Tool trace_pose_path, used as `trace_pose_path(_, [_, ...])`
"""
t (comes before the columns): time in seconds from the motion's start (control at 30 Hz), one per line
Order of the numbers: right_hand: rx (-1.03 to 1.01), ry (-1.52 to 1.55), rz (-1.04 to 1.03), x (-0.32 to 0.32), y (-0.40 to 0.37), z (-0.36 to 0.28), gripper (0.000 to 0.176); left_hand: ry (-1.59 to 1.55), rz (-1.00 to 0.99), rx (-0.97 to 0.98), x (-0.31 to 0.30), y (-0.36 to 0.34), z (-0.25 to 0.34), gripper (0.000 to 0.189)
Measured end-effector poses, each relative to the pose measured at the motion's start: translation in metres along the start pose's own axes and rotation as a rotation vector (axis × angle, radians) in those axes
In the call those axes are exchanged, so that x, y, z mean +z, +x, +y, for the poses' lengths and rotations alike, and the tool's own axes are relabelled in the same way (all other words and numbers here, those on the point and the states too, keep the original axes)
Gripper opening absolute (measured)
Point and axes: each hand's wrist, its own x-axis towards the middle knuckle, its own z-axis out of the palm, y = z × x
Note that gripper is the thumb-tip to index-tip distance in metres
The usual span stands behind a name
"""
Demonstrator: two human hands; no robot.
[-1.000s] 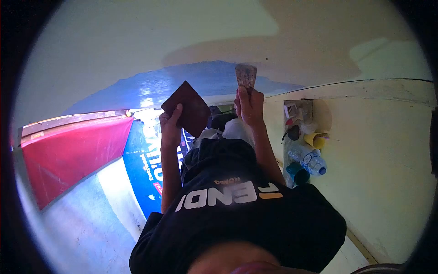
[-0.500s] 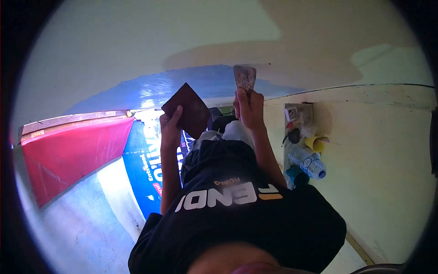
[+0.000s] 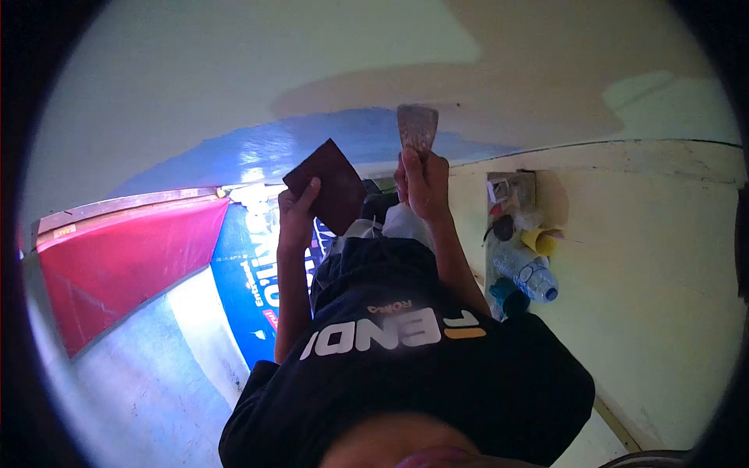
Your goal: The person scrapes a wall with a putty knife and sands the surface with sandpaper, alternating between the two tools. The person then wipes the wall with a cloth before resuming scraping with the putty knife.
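Observation:
My right hand (image 3: 425, 183) grips a putty knife (image 3: 417, 129), its wide, smeared blade pointing up against the wall. Around the blade, the pale wall (image 3: 374, 47) carries a blue patch (image 3: 320, 136). In my left hand (image 3: 296, 217) is a flat, dark brown square plate (image 3: 331, 187), tilted on its corner with my thumb over its face. The plate stands just left of the putty knife, overlapping the lower edge of the blue patch in this view.
On the right, a narrow ledge (image 3: 493, 265) holds a clear plastic bottle (image 3: 530, 277), a yellow cup (image 3: 540, 240) and a teal container (image 3: 509, 298). A red panel (image 3: 133, 261) and a blue printed banner (image 3: 242, 288) are at left.
The putty knife has moved slightly up the wall, its blade now seen flatter. My left hand and the brown plate have shifted a little to the right.

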Motion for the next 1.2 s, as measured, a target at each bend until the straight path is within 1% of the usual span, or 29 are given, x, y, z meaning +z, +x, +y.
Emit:
trace_pose_path(0.07, [-0.026,0.002,0.003,-0.001,0.007,0.009,0.042,-0.019,0.004,0.005,-0.003,0.002,-0.006,0.029])
trace_pose_path(0.17, [0.027,0.036,0.006,-0.006,0.001,0.012,0.043,-0.001,0.013,0.048,-0.004,0.005,-0.01,0.03])
trace_pose_path(0.23, [0.011,0.068,0.017,-0.004,-0.001,0.01,0.043,0.018,0.031,0.037,-0.001,0.0,-0.008,0.03])
trace_pose_path(0.27, [-0.002,0.083,0.026,-0.003,-0.002,0.008,0.043,0.0,0.004,0.029,-0.002,-0.001,-0.007,0.029])
trace_pose_path(0.37, [0.041,0.006,0.036,-0.008,0.001,0.021,0.042,-0.01,0.041,0.019,-0.001,-0.001,-0.007,0.03])
trace_pose_path(0.4, [0.013,0.0,0.027,-0.005,0.006,0.016,0.042,-0.004,0.034,0.037,-0.001,0.0,-0.007,0.03])
trace_pose_path(0.47, [-0.007,-0.014,0.021,-0.001,0.002,0.007,0.041,0.002,0.021,0.013,-0.004,0.0,-0.005,0.03])
trace_pose_path(0.57, [0.018,0.021,0.057,-0.001,0.002,0.02,0.04,-0.009,-0.014,0.026,-0.006,-0.001,-0.008,0.029])
trace_pose_path(0.6, [0.002,0.009,0.039,0.001,0.005,0.014,0.04,0.01,-0.016,0.029,-0.005,-0.002,-0.005,0.029])
trace_pose_path(0.63, [-0.012,-0.003,0.02,0.001,0.007,0.006,0.04,0.028,-0.014,0.03,-0.004,-0.002,-0.003,0.029])
trace_pose_path(0.67, [-0.013,-0.017,0.006,0.001,0.004,0.001,0.04,0.064,0.043,0.042,-0.001,-0.003,-0.003,0.03])
trace_pose_path(0.77, [-0.001,0.046,0.021,0.002,0.005,-0.001,0.04,0.027,-0.026,0.015,-0.003,-0.006,-0.002,0.03])
trace_pose_path(0.8, [0.004,0.039,0.026,0.0,0.006,0.002,0.04,0.057,0.033,0.009,-0.002,-0.007,-0.001,0.03])
trace_pose_path(0.87, [0.029,0.026,0.015,-0.005,0.001,0.016,0.039,0.044,0.026,0.06,0.0,-0.005,-0.001,0.03])
trace_pose_path(0.9, [0.021,0.039,0.005,-0.005,0.001,0.013,0.039,0.039,0.029,0.07,-0.001,-0.008,-0.005,0.03])
trace_pose_path(0.97, [0.018,0.059,-0.003,-0.007,0.0,0.006,0.039,-0.005,0.045,0.035,-0.005,-0.008,-0.016,0.029])
trace_pose_path(1.07, [0.032,0.034,0.004,-0.011,0.002,0.022,0.04,-0.012,0.044,0.021,-0.003,-0.007,-0.012,0.029])
trace_pose_path(1.17, [-0.005,0.04,-0.03,-0.003,0.002,0.003,0.04,0.024,0.051,0.022,0.002,-0.011,-0.007,0.028])
trace_pose_path(1.2, [0.015,0.059,-0.012,-0.003,-0.003,0.008,0.039,0.023,0.042,0.006,0.002,-0.015,-0.008,0.028])
